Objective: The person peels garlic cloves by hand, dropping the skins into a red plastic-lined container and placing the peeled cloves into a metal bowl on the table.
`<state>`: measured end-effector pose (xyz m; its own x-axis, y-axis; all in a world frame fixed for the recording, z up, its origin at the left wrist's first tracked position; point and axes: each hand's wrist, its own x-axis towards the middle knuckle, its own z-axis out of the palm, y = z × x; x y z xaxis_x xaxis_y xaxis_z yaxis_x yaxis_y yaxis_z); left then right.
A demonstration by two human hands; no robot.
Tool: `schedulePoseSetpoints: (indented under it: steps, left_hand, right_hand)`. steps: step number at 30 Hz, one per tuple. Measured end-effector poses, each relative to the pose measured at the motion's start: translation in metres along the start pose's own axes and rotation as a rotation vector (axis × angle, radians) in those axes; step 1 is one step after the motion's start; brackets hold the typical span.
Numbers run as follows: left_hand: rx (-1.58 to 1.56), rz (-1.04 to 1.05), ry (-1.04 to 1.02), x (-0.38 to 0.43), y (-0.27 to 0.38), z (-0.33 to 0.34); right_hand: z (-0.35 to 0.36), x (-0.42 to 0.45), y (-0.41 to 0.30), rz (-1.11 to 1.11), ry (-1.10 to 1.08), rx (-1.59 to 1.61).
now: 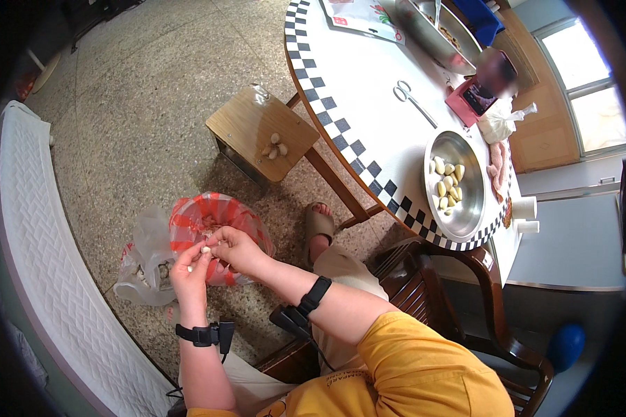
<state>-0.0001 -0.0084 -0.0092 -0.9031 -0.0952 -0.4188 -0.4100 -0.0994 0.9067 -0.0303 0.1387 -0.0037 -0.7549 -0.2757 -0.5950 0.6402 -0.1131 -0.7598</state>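
Between the fingertips of my left hand (pixel 189 276) is a small white garlic clove (pixel 205 250). My right hand (pixel 236 251) meets it there, its thumb and forefinger pinched at the clove's side. Another pale bit shows against the left fingers. Both hands are above a bin lined with a red-and-white checked plastic bag (pixel 258 229), where scraps lie inside. A clear plastic bag (pixel 148 234) with bulb-like contents slumps on the floor beside the bin. Several unpeeled cloves (pixel 275 146) rest on a wooden stool (pixel 245 117). Peeled cloves (pixel 448 182) lie in a steel bowl (pixel 467 219).
The white table (pixel 365 73) has a checkered border and carries scissors (pixel 414 102), a phone on a pink stand (pixel 462 101), a large metal basin (pixel 433 41) and a printed packet (pixel 362 21). A dark wooden chair (pixel 422 292) stands at my right; a quilted white cover (pixel 47 250) runs along the left.
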Motion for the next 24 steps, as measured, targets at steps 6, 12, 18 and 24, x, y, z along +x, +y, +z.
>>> schedulePoseSetpoints:
  steps: [6, 12, 18, 24]
  left_hand:
    - [0.282, 0.183, 0.076, -0.003, -0.002, 0.009]
    - [0.505, 0.326, 0.104, -0.009, 0.008, 0.014]
    - [0.296, 0.165, 0.090, -0.011, 0.011, 0.016]
    - [0.054, 0.143, 0.029, -0.008, 0.009, 0.020]
  right_hand:
    - [-0.002, 0.002, 0.015, -0.176, 0.072, -0.241]
    - [0.001, 0.009, 0.027, -0.218, 0.126, -0.223]
    - [-0.005, 0.002, 0.006, 0.096, 0.000, 0.140]
    - [-0.015, -0.001, 0.001, 0.263, -0.038, 0.440]
